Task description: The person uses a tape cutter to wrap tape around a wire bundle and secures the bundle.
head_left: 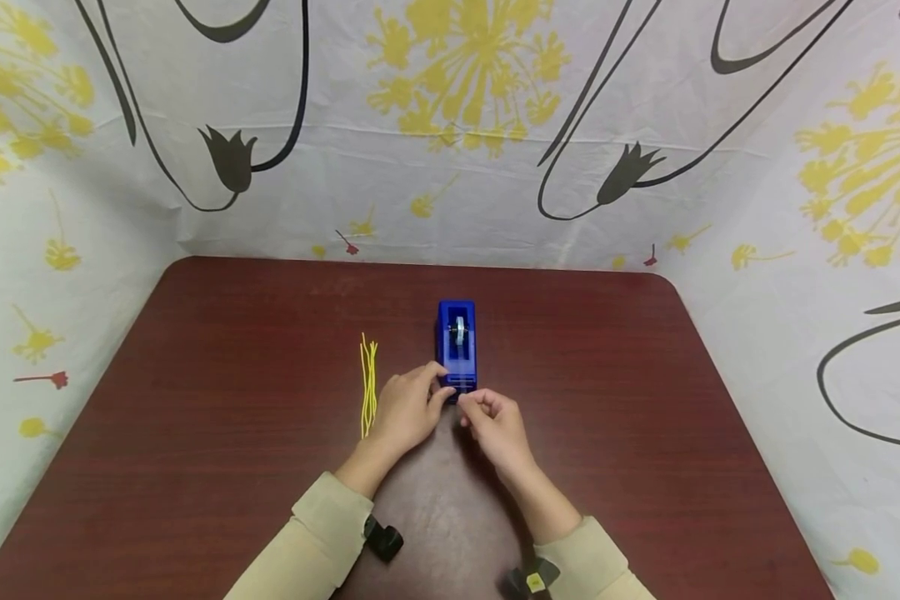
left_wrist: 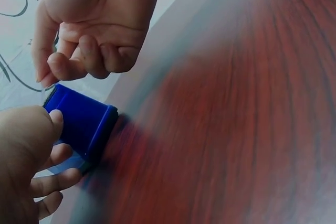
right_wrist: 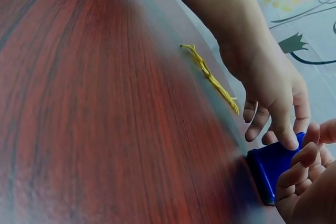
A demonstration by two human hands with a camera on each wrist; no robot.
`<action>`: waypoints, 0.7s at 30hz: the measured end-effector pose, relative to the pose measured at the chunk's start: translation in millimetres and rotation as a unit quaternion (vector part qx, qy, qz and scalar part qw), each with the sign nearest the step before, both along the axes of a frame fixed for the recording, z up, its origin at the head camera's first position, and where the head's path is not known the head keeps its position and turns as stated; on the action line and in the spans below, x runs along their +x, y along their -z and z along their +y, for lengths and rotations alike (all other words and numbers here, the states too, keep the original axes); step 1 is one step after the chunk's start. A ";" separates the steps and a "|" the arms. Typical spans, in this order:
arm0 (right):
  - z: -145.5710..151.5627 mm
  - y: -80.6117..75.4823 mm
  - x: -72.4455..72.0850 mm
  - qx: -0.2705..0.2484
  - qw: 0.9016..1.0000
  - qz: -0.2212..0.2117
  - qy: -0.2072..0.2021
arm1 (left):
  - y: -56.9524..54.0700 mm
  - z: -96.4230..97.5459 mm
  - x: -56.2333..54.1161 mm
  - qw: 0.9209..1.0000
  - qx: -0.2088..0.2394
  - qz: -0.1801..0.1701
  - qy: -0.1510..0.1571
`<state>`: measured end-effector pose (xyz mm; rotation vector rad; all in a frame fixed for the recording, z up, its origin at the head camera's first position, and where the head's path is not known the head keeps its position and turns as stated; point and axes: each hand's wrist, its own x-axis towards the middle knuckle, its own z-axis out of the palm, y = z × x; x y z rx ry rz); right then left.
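Beige sleeves [head_left: 318, 529] are showing nearest; beyond, the left hand [head_left: 407, 408] is gripping the tape dispenser [head_left: 461, 367] (right of yellow strands [head_left: 371, 392]) with curled fingers, the right hand [head_left: 497, 429] pinching clear tape [left_wrist: 43, 95] at its near end. Pulling evenly should help.

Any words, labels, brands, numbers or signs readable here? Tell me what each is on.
No text is readable in any view.
Yellow sticker on the right wrist device: any marks are too small and blurred to read.
Blue tape dispenser: no lettering visible.
Wall covering: printed flowers, no words seen.
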<state>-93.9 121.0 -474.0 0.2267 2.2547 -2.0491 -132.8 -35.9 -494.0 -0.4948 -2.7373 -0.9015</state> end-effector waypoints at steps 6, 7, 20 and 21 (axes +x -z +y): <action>0.7 0.8 0.1 0.001 1.000 0.002 -0.001 | 2.1 2.4 -0.7 1.000 -0.004 0.016 -0.008; 0.9 1.2 -0.2 0.001 1.000 0.002 -0.001 | 2.0 2.4 -1.5 1.000 -0.004 0.018 -0.009; 1.7 1.7 -0.3 -0.002 1.000 0.008 -0.004 | 3.5 8.7 -3.7 0.999 -0.011 0.031 -0.040; 1.8 1.8 -0.3 -0.003 1.000 0.008 -0.003 | 3.6 9.1 -3.7 0.999 -0.011 0.031 -0.041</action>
